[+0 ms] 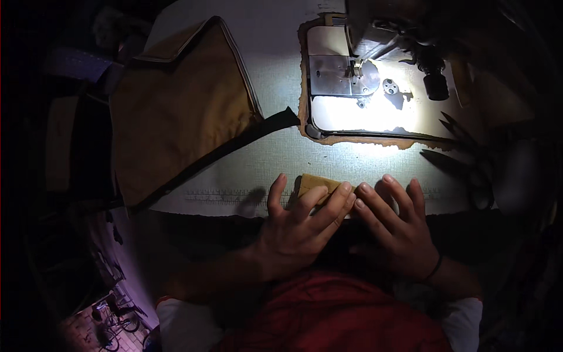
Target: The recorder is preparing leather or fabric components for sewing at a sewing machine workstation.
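Observation:
A small folded piece of tan fabric (312, 183) lies at the table's near edge, in front of me. My left hand (299, 226) grips it, with its fingertips pressing on top and one finger raised off to the left. At the fabric's right end, the fingertips of my right hand (394, 226) meet those of the left and press on the piece; its other fingers stick up, apart. Both thumbs and the fabric's underside are hidden. Beyond the hands stands a sewing machine (334, 76), its lamp lighting the metal needle plate.
A large brown fabric panel (176, 111) with black edging lies at left, its dark strip reaching toward the machine. A metal bobbin (390, 87) rests on the machine bed. Black scissors (482, 176) lie at right. Ruler markings (217, 196) run along the table's near edge.

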Demonstrator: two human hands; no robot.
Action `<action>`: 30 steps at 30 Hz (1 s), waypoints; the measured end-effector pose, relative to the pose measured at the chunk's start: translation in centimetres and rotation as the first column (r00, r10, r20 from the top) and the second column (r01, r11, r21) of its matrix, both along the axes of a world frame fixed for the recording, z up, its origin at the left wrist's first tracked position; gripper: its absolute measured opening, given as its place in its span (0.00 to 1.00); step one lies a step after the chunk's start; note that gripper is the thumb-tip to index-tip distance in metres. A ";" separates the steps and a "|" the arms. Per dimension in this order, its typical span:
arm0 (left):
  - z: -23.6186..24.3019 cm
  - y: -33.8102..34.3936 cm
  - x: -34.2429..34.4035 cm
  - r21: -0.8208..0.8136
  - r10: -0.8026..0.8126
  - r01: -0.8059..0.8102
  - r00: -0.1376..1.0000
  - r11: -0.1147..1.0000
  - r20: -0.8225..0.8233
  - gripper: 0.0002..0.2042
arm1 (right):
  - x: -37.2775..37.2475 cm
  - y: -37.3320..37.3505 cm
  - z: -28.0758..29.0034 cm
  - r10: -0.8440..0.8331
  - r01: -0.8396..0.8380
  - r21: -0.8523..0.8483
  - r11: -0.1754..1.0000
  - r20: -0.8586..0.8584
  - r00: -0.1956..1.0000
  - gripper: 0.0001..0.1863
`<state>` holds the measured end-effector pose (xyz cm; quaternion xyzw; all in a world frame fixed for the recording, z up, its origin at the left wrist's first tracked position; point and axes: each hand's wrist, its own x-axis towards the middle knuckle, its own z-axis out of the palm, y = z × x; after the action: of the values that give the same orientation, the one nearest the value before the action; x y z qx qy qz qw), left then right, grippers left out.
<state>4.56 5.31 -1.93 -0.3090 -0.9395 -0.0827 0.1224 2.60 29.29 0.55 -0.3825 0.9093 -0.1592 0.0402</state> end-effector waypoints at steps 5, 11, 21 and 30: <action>0.1 0.0 0.0 0.014 0.009 -0.009 1.000 1.000 -0.001 0.18 | -0.9 0.7 0.5 0.083 -0.078 0.090 0.993 -0.052 0.995 0.36; 0.2 -0.1 0.1 0.019 -0.009 0.008 0.999 1.000 0.049 0.20 | -1.1 0.1 0.5 0.065 -0.065 -0.012 0.998 0.004 0.998 0.34; 0.1 -0.2 0.2 0.088 -0.025 0.019 0.998 0.996 0.064 0.27 | -0.9 1.8 0.9 0.137 -0.126 0.138 0.982 -0.076 0.988 0.33; -0.4 -0.1 0.2 0.101 -0.009 0.006 1.000 0.995 0.027 0.27 | -0.8 0.1 1.0 0.093 -0.088 0.078 0.993 -0.061 0.994 0.36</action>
<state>4.79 5.26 -2.30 -0.3048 -0.9345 -0.1348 0.1247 1.78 29.36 1.54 -0.4263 0.8972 -0.1107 0.0323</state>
